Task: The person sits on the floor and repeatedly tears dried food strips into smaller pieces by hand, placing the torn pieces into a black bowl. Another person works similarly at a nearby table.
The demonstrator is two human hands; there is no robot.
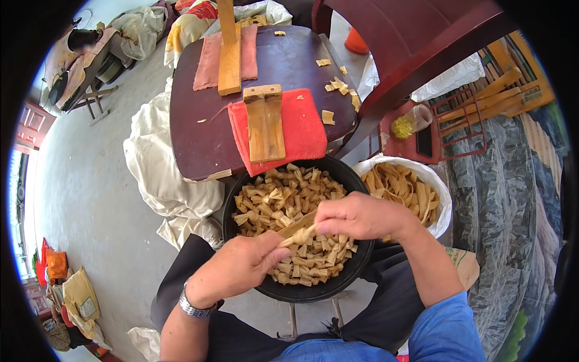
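My left hand and my right hand pinch a pale tan strip with a knot in it, with a flat tan piece alongside. Beneath my hands is a black tub full of small knotted tan pieces. To its right, a white sack holds long, flat tan strips. Above the tub, a short wooden block lies on a folded red cloth on a dark red chair seat.
A wooden post piece rests on a pink cloth, with scraps beside it. White cloth sacks lie left of the chair. At right are a red stool with a jar, wooden frames and plastic sheeting. Bags and clothing line the left.
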